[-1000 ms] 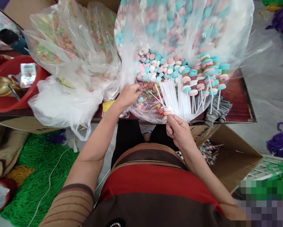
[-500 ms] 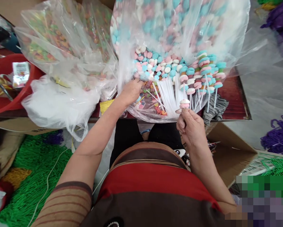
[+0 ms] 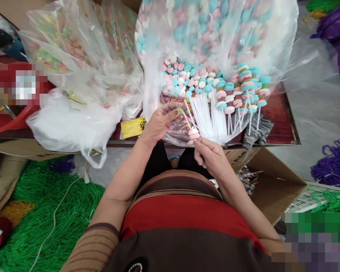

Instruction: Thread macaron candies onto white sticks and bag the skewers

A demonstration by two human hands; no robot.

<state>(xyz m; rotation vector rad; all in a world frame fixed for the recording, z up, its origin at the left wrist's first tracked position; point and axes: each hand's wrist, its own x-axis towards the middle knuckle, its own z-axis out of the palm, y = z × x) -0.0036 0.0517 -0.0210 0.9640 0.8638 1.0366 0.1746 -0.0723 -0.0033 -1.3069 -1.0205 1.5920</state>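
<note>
My left hand (image 3: 165, 121) pinches a small green gummy ring (image 3: 180, 111) at the upper end of a white stick. Lower on that stick sit white and pink marshmallows (image 3: 193, 132), and my right hand (image 3: 211, 151) grips the stick just below them. A row of bare white sticks (image 3: 205, 117) lies beside my hands on clear plastic. Loose pink, blue and white marshmallows (image 3: 191, 77) are heaped behind, spilling from a big clear bag (image 3: 215, 30). To the right, several filled candy skewers (image 3: 246, 87) rest together. Gummy rings under my left hand are partly hidden.
Yellow twist ties (image 3: 131, 127) lie left of my hands, near a white plastic bag (image 3: 73, 117) and a bag of gummy rings (image 3: 73, 45). A red basin (image 3: 30, 113) stands far left. Right are a striped glove (image 3: 259, 130) and an open cardboard box (image 3: 277, 181).
My left hand has come up from the gummy rings toward the right, bringing a green ring to the stick's tip. My right hand has moved left with the stick and its marshmallows.
</note>
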